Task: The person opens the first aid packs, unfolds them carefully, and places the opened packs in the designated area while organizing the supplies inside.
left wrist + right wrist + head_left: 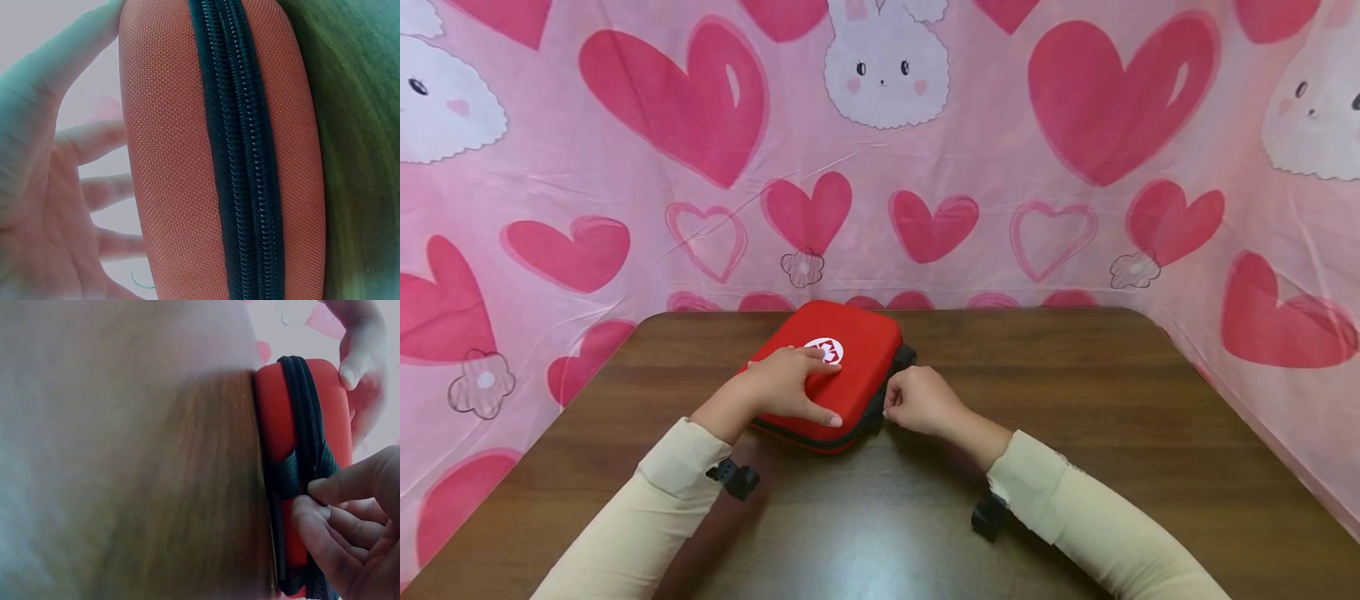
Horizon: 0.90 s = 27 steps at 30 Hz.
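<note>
A red zippered case with a round white emblem lies closed on the table. Across its top rests my left hand, its fingers spread and the thumb towards the near edge. Along the side runs a black double zipper, close up in the left wrist view. My right hand is at the case's right side, by the black strap handle. Thumb and forefinger pinch a small dark piece at the zipper, apparently the zipper pull; the fingertips mostly hide it.
The brown wooden table stretches out on both sides of the case. Behind it hangs a pink cloth printed with hearts and rabbits. Small black cameras sit at both cuffs.
</note>
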Available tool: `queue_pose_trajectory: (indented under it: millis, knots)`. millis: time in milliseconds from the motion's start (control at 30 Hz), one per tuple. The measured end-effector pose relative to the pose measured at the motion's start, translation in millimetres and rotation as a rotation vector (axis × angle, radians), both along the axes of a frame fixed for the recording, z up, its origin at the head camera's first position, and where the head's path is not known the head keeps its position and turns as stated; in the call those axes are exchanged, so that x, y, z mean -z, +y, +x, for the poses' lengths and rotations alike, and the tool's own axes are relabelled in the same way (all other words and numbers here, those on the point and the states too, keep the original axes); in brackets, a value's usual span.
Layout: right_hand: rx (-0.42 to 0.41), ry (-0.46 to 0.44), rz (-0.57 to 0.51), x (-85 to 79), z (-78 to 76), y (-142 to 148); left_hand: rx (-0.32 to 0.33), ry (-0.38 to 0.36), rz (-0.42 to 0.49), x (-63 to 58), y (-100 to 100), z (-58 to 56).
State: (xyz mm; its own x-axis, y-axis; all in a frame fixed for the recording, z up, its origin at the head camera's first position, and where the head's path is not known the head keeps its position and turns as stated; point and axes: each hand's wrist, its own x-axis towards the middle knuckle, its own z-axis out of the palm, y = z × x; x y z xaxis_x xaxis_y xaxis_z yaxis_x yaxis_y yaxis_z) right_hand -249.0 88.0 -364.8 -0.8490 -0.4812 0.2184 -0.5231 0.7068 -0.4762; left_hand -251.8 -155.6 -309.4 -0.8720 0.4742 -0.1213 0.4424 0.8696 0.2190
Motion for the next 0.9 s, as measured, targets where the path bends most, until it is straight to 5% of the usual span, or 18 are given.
queue_pose_trajectory:
  millis: [633, 900]
  knots:
    - [0.169, 0.096, 0.093, -0.9, -13.2, 2, 0.019, -0.007, -0.028, -3.0, 1, -2.2]
    - [0.245, 0.159, 0.048, 2.2, -31.7, 30, 0.048, -0.039, -0.011, -3.2, -3, -0.4]
